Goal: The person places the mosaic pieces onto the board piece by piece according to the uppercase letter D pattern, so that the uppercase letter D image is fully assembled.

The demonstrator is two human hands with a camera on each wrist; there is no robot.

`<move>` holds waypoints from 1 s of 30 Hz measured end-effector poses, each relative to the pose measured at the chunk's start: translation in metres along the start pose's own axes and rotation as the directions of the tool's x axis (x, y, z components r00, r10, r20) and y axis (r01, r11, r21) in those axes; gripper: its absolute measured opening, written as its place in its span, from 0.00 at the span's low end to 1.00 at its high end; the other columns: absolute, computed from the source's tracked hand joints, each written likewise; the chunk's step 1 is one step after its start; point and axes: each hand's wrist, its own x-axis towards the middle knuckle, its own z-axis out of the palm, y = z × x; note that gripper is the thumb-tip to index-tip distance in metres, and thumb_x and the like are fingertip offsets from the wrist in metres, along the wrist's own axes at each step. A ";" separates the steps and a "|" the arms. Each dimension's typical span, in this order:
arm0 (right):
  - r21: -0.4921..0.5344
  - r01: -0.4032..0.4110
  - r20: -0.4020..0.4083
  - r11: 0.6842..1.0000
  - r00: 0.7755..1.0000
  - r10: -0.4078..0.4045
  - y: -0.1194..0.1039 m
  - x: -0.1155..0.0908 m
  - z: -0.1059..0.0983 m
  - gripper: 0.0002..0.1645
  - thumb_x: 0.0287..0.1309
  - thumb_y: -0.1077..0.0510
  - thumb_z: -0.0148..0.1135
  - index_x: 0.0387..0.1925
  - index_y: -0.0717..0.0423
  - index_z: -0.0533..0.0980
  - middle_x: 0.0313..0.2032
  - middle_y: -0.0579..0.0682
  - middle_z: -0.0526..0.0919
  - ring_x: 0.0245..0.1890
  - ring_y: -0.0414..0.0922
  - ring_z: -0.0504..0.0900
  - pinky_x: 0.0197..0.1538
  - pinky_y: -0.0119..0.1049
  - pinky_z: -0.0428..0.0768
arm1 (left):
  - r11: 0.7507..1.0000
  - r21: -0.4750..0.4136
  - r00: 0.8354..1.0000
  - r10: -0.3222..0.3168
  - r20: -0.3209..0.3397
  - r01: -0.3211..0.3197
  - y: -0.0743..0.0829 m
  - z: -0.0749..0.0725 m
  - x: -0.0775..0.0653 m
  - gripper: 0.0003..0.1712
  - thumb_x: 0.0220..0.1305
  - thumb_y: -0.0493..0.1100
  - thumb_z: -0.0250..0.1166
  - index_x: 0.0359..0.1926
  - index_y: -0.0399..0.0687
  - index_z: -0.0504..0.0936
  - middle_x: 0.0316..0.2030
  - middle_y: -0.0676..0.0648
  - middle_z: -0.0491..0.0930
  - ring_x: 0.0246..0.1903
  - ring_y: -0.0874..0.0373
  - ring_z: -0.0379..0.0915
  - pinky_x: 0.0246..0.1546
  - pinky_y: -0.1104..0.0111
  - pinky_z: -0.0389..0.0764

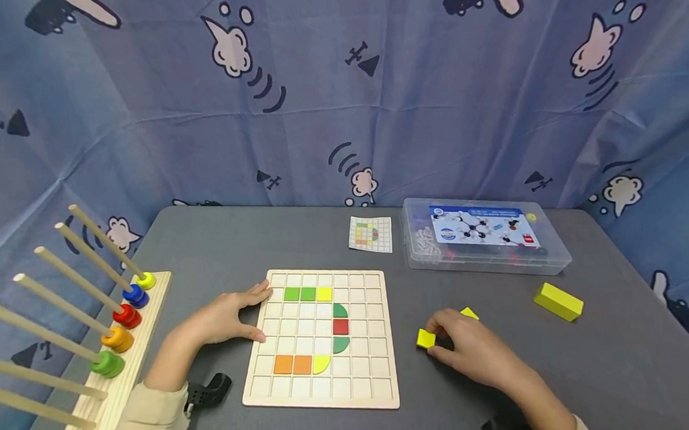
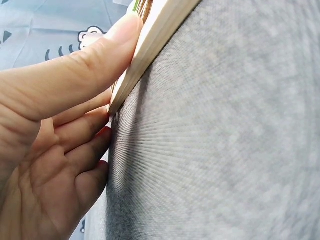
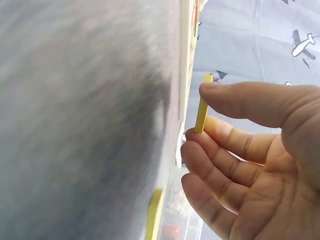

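Note:
A wooden grid board (image 1: 370, 366) lies on the grey table. Green (image 1: 292, 294), yellow (image 1: 324, 294), red (image 1: 340, 326) and orange (image 1: 282, 364) square tiles sit in its cells, along with green (image 1: 339, 310) and yellow (image 1: 321, 364) quarter-circle tiles. My left hand (image 1: 228, 318) touches the board's left edge, thumb and fingers spread; the left wrist view shows the thumb (image 2: 85, 72) against the edge. Right of the board, my right hand (image 1: 470, 346) pinches a yellow square tile (image 3: 202, 110) above the table. Another yellow piece (image 1: 469, 313) lies just behind that hand, partly hidden.
A small printed pattern card (image 1: 370, 234) lies behind the board, beside a clear plastic box (image 1: 484, 235). A yellow block (image 1: 558, 302) is at the right. On the left stands a wooden peg rack (image 1: 142, 329) with coloured rings and tall slanting pegs. A patterned curtain (image 1: 312, 97) hangs behind.

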 end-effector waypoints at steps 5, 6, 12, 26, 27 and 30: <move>0.015 0.077 -0.037 0.997 0.996 -0.076 -0.015 0.007 -0.001 0.14 0.48 0.57 0.72 0.37 0.50 0.77 0.33 0.42 0.77 0.34 0.39 0.74 0.41 0.38 0.77 | 1.000 0.007 1.000 -0.004 -0.001 0.004 0.000 -0.001 -0.002 0.55 0.45 0.59 0.73 0.71 0.45 0.60 0.73 0.43 0.49 0.71 0.38 0.45 0.65 0.43 0.56; 0.019 0.094 -0.045 0.995 0.995 -0.094 -0.020 0.008 -0.001 0.14 0.48 0.57 0.72 0.37 0.50 0.77 0.33 0.42 0.77 0.34 0.39 0.74 0.41 0.38 0.77 | 1.000 0.008 1.000 0.001 -0.002 -0.001 0.000 -0.001 -0.002 0.54 0.45 0.59 0.72 0.70 0.44 0.60 0.73 0.42 0.50 0.71 0.38 0.45 0.65 0.43 0.56; 0.033 0.231 -0.068 0.972 0.971 -0.228 -0.050 0.023 0.003 0.14 0.48 0.58 0.72 0.37 0.51 0.77 0.33 0.42 0.77 0.34 0.40 0.75 0.37 0.33 0.77 | 1.000 0.010 1.000 0.014 -0.003 -0.014 -0.001 -0.001 -0.001 0.54 0.46 0.59 0.72 0.70 0.43 0.60 0.73 0.41 0.50 0.70 0.37 0.46 0.65 0.43 0.57; 0.002 0.466 0.083 0.885 0.881 -0.465 -0.125 0.073 0.027 0.12 0.52 0.54 0.70 0.38 0.53 0.79 0.32 0.44 0.78 0.28 0.36 0.71 0.33 0.27 0.72 | 1.000 0.017 1.000 0.007 -0.007 -0.007 -0.004 0.001 0.001 0.54 0.44 0.60 0.73 0.70 0.46 0.61 0.73 0.44 0.51 0.71 0.40 0.47 0.66 0.45 0.56; 0.001 0.467 0.101 0.884 0.880 -0.465 -0.129 0.075 0.028 0.12 0.52 0.54 0.69 0.38 0.53 0.80 0.33 0.44 0.78 0.28 0.35 0.71 0.34 0.27 0.73 | 1.000 0.013 1.000 0.010 -0.008 -0.010 -0.004 0.000 0.001 0.54 0.44 0.59 0.73 0.70 0.45 0.62 0.73 0.44 0.51 0.71 0.40 0.47 0.66 0.45 0.56; -0.011 0.476 0.142 0.879 0.871 -0.470 -0.142 0.082 0.033 0.12 0.52 0.54 0.69 0.38 0.52 0.80 0.34 0.43 0.78 0.28 0.34 0.71 0.35 0.26 0.73 | 1.000 0.015 1.000 0.021 -0.012 -0.021 -0.004 0.001 0.001 0.54 0.44 0.59 0.73 0.70 0.45 0.62 0.72 0.44 0.52 0.70 0.40 0.47 0.65 0.44 0.57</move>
